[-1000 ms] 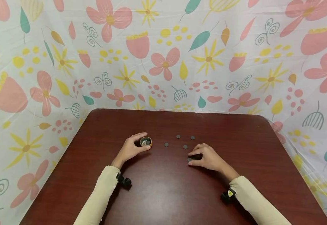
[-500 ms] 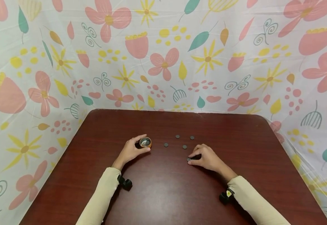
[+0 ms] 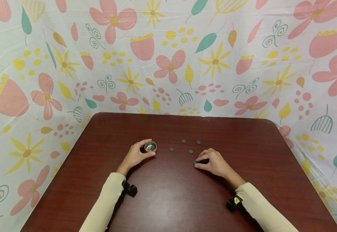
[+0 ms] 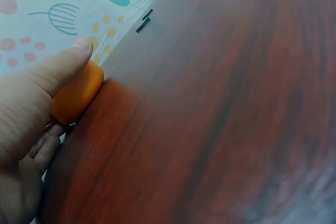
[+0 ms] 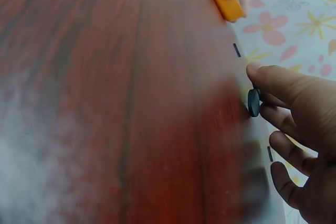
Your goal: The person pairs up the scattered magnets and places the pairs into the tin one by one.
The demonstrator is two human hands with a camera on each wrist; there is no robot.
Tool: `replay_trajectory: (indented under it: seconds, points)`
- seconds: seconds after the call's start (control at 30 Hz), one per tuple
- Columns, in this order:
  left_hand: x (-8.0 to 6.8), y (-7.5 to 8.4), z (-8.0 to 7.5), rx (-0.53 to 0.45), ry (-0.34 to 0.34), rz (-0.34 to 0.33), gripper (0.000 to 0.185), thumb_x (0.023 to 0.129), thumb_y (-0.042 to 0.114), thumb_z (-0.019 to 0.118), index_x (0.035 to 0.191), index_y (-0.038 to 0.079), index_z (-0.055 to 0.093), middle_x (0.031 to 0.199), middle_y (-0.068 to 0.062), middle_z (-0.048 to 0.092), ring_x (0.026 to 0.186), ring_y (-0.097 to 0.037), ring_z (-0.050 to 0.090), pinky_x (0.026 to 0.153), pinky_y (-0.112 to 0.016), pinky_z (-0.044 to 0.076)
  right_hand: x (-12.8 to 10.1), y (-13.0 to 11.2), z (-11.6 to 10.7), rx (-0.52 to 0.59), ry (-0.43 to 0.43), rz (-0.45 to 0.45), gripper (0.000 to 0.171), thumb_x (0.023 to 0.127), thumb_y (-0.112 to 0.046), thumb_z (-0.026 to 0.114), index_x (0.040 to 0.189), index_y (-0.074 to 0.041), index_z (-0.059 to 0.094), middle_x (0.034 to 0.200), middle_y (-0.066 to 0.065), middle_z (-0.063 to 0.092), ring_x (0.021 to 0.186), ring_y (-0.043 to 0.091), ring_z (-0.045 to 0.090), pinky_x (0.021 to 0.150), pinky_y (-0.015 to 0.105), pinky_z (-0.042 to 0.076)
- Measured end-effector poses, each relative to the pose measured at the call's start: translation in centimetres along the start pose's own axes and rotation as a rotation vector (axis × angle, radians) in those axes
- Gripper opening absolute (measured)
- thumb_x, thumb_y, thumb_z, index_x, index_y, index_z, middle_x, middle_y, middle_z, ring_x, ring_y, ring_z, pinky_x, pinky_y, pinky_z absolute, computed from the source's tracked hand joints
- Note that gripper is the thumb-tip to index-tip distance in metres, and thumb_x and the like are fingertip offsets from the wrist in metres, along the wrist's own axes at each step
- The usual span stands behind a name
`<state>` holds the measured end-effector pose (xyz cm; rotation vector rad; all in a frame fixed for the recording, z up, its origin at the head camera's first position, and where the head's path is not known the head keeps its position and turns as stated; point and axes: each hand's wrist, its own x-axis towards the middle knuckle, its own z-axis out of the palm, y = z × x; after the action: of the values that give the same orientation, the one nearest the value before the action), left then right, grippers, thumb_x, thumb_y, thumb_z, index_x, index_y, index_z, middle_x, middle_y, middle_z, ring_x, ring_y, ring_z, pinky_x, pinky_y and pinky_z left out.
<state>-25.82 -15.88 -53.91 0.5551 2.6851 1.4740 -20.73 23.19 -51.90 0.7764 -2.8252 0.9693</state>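
Note:
My left hand (image 3: 136, 154) holds a small round orange tin (image 3: 150, 147) between thumb and fingers. The tin stands open-topped on the table, and a dark disc (image 3: 152, 147) lies inside it. In the left wrist view, the thumb lies along the tin's orange side (image 4: 79, 95). To the right, my right hand (image 3: 214, 162) pinches another dark disc (image 5: 253, 103) between thumb and fingers. That disc is tipped up on edge in the right wrist view and is mostly covered by the fingers in the head view.
Several more dark discs lie flat between the hands and farther back, among them a near-left disc (image 3: 171, 149) and a back-right disc (image 3: 198, 142). The brown wooden table (image 3: 162, 199) ends at a flowered cloth backdrop (image 3: 168, 64).
The disc at my right hand lay flatter between thumb and fingers before; now it is pinched and mostly covered by them. My left hand and the tin stay in place.

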Motion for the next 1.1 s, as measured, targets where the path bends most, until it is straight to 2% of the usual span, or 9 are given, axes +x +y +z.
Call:
replay_trajectory:
  seconds: [0.33,0.57,0.8,1.1]
  points:
    - [0.0,0.0,-0.1,-0.004,-0.003,-0.004,0.073,0.084,0.041,0.085,0.148,0.017,0.057,0.139,0.0,0.062,0.13,-0.024,0.057,0.105,-0.051,0.047,-0.3,0.5,-0.5,0.026,0.039,0.003,0.018,0.083,-0.033,0.087,0.097,-0.022,0.084,0.102,-0.007,0.072,0.099,0.018,0.062,0.078,0.037,0.055]
    - [-0.1,0.0,-0.1,-0.001,-0.007,-0.003,0.074,0.084,0.043,0.084,0.148,0.018,0.056,0.14,0.0,0.062,0.13,-0.024,0.057,0.106,-0.051,0.047,-0.5,0.9,-0.7,0.051,0.055,0.029,0.019,0.084,-0.035,0.087,0.098,-0.023,0.084,0.103,-0.007,0.073,0.099,0.018,0.063,0.078,0.037,0.056]
    - [-0.3,0.1,-0.1,-0.003,-0.007,0.015,0.073,0.086,0.043,0.083,0.148,0.017,0.055,0.14,-0.001,0.061,0.129,-0.026,0.056,0.104,-0.053,0.047,-0.6,1.2,-1.0,0.055,0.078,0.021,0.018,0.082,-0.031,0.088,0.097,-0.022,0.084,0.102,-0.006,0.074,0.099,0.017,0.064,0.077,0.035,0.056]
    - [-0.2,-0.1,-0.1,-0.006,-0.001,0.005,0.073,0.085,0.044,0.083,0.148,0.018,0.056,0.138,0.001,0.062,0.127,-0.024,0.057,0.104,-0.052,0.048,-1.1,1.6,-1.1,0.052,0.11,0.009,0.017,0.081,-0.029,0.089,0.095,-0.021,0.084,0.101,-0.005,0.074,0.097,0.017,0.065,0.077,0.035,0.057]
